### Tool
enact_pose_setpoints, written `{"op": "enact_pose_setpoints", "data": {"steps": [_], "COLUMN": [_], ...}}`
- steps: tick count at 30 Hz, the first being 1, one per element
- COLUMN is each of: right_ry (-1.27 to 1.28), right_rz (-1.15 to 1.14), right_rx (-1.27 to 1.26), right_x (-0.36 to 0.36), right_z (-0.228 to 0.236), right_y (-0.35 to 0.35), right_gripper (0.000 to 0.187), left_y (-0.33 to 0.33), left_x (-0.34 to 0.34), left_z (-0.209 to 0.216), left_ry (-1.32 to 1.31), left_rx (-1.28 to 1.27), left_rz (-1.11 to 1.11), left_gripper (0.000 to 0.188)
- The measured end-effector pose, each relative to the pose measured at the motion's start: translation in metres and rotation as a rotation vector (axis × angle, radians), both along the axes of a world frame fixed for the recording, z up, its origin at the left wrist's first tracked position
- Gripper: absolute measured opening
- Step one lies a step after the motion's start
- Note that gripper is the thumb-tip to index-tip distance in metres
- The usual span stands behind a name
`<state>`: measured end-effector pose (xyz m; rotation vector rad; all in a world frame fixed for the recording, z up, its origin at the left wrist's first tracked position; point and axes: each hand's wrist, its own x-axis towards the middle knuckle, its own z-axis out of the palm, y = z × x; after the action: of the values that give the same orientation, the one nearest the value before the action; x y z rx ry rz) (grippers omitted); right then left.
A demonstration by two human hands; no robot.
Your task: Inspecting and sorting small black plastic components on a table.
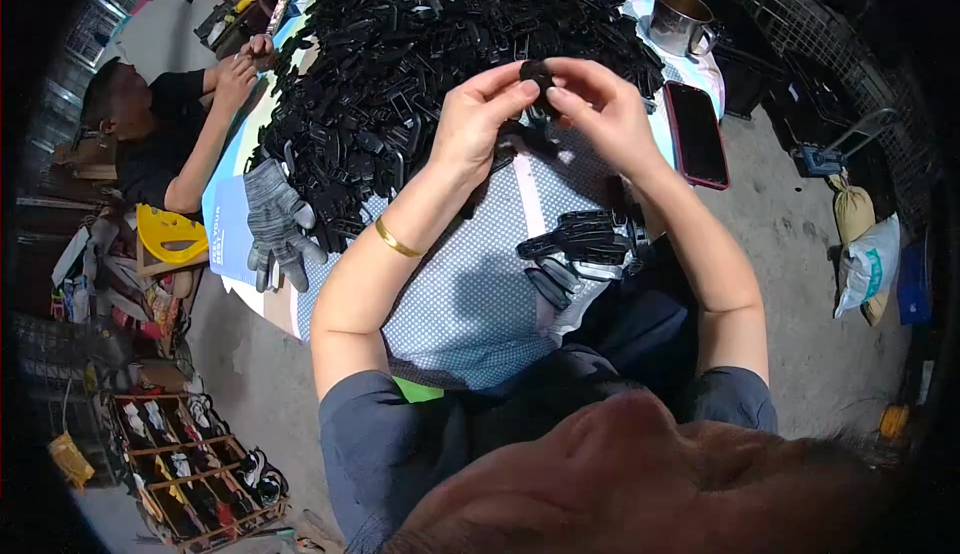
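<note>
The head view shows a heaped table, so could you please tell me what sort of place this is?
Probably a small workshop: a big heap of black parts covers much of the table, a co-worker is alongside, and filled sacks stand on the floor.

Person's own attire: dark short-sleeved top [400, 474], one bangle [398, 239].
Left sleeve [350, 414] and right sleeve [735, 399] show dark navy; smooth, narrow, gold-coloured bangle encircles the left forearm [360, 284], between left hand [470, 126] and elbow.
</note>
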<state>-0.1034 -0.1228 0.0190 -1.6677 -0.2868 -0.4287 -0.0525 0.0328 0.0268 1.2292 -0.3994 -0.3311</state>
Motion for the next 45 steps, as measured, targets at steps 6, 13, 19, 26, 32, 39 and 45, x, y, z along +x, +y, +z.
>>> {"op": "enact_pose_setpoints", "data": {"steps": [6, 13, 19, 26, 32, 39, 45], "right_ry": [0.430, 0.430, 0.102, 0.096, 0.101, 0.088, -0.254], "right_rz": [0.749, 0.609, -0.412, -0.407, -0.032, 0.124, -0.049], "right_rx": [0.440, 0.113, -1.146, -1.215, -0.505, -0.459, -1.107], "right_x": [0.004, -0.003, 0.006, 0.007, 0.012, 0.039, 0.048], "right_z": [-0.008, 0.007, -0.003, -0.010, -0.008, -0.012, -0.028], "right_y": [-0.017, -0.018, -0.090, -0.073, -0.018, 0.020, 0.029], "right_gripper": [0.032, 0.031, 0.026, 0.019, 0.030, 0.024, 0.012], "left_y": [0.011, 0.017, 0.008, 0.008, 0.022, 0.045, 0.052], "left_x": [0.001, 0.005, -0.022, -0.033, -0.019, -0.002, -0.002], "left_z": [0.012, 0.010, 0.012, -0.006, -0.017, -0.012, -0.010], "left_ry": [-0.054, -0.149, -0.469, -0.783, -0.114, 0.010, 0.102], "left_rx": [0.033, 0.043, 0.787, 0.878, 0.369, 0.118, 0.096], "left_rz": [-0.306, -0.368, -0.445, -0.603, -0.149, 0.123, 0.033], "left_gripper": [0.031, 0.028, 0.030, 0.029, 0.046, 0.027, 0.031]}}
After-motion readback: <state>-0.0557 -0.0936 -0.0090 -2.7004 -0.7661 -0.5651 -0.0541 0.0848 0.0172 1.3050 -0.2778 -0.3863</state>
